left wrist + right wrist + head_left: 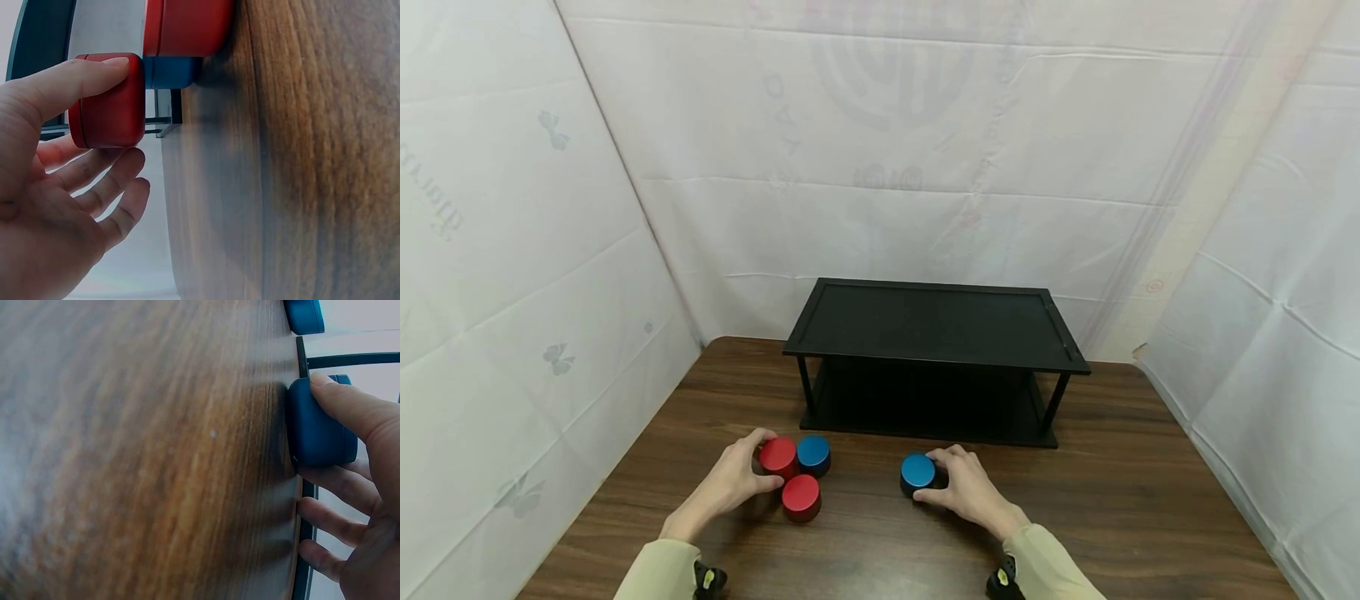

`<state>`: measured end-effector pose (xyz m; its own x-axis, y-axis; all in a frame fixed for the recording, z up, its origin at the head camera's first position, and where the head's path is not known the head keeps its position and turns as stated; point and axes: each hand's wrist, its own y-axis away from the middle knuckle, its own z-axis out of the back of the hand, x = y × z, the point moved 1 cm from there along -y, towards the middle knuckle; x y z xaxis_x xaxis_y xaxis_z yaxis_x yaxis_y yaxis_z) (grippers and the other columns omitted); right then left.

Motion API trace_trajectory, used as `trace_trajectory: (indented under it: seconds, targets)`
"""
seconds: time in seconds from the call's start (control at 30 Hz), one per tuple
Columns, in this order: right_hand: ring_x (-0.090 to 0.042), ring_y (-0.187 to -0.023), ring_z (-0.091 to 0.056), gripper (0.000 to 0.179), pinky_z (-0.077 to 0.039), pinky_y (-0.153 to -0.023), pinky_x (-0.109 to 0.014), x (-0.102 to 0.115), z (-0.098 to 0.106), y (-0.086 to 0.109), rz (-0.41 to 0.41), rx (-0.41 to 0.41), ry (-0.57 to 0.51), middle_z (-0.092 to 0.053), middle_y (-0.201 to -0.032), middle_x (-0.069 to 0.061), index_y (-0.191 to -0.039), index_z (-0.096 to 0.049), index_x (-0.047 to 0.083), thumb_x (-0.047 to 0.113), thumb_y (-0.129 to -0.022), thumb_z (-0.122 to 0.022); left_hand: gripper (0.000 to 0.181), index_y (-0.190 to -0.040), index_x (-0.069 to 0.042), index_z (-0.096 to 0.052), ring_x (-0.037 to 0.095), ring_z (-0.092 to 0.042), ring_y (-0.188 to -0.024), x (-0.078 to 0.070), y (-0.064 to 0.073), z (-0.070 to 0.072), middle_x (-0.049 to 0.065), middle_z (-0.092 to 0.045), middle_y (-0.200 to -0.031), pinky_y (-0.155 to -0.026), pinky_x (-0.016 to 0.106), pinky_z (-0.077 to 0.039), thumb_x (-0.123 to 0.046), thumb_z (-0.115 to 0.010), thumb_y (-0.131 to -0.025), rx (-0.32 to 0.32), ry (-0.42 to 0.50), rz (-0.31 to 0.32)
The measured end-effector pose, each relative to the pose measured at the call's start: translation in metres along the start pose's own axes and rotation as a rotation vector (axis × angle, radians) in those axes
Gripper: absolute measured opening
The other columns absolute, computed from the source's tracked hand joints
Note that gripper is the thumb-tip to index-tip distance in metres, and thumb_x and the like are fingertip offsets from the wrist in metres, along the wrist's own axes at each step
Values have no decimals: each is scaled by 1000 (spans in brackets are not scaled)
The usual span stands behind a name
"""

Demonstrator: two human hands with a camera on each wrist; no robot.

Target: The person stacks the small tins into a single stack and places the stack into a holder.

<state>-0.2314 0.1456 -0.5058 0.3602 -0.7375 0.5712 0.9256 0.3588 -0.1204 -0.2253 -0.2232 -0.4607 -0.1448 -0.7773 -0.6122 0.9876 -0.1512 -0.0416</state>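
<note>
My left hand (730, 479) pinches a small round red tin (778, 456) between thumb and fingers. In the left wrist view this red tin (109, 103) shows a seam near one end, and a gap separates it from the tabletop. A second red tin (802, 498) stands just in front of it, and a blue tin (814, 455) stands to its right. Farther right, my right hand (964, 487) grips another blue tin (917, 473), thumb on the near side and fingers behind. In the right wrist view that blue tin (320, 425) sits close against the wooden surface.
Behind the tins is a black two-level rack (936, 325) with thin posts and a lower shelf (925, 404). All stand on a brown wood-grain table (865, 550). White sheeting (880, 167) hangs at the back and both sides.
</note>
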Motion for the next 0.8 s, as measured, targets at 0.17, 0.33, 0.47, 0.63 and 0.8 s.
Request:
trace_trajectory:
  seconds: [0.17, 0.33, 0.47, 0.63, 0.8]
  targets:
    - [-21, -104, -52, 62, -45, -90, -47, 0, 0, 0, -3, 3, 0, -62, -114, -7, -123, -62, 9, 47, -77, -77, 61, -125, -5, -53, 22, -57, -103, -2, 0, 0, 9, -62, -115, -86, 40, -49, -15, -83, -73, -14, -15, -14]
    - [-22, -105, -52, 62, -44, -90, -47, 0, 1, -1, -4, 3, -3, -62, -114, -8, -123, -62, 9, 46, -76, -78, 61, -125, -5, -53, 22, -57, -103, -4, 0, 1, 10, -62, -115, -86, 41, -50, -15, -83, -72, -24, -30, -23]
    - [-23, -105, -52, 62, -45, -90, -48, 1, 2, 0, -5, 8, -6, -61, -115, -8, -123, -61, 8, 46, -77, -78, 62, -125, -5, -53, 21, -56, -101, -7, -1, 1, 10, -62, -115, -82, 37, -50, -15, -83, -72, -18, -28, -13]
    - [-22, -103, -52, 63, -45, -88, -46, 1, 1, 0, -5, 8, -10, -61, -114, -8, -123, -61, 8, 46, -76, -78, 62, -126, -6, -53, 20, -55, -97, -12, -1, 0, 10, -62, -113, -77, 33, -48, -17, -83, -72, -6, -21, -5]
    - [-20, -102, -52, 63, -44, -89, -46, 0, 0, 0, -5, 4, -5, -61, -113, -7, -123, -62, 9, 47, -76, -77, 61, -125, -6, -54, 22, -54, -97, -15, -2, -2, 10, -62, -110, -76, 33, -49, -16, -84, -72, 0, -6, -7]
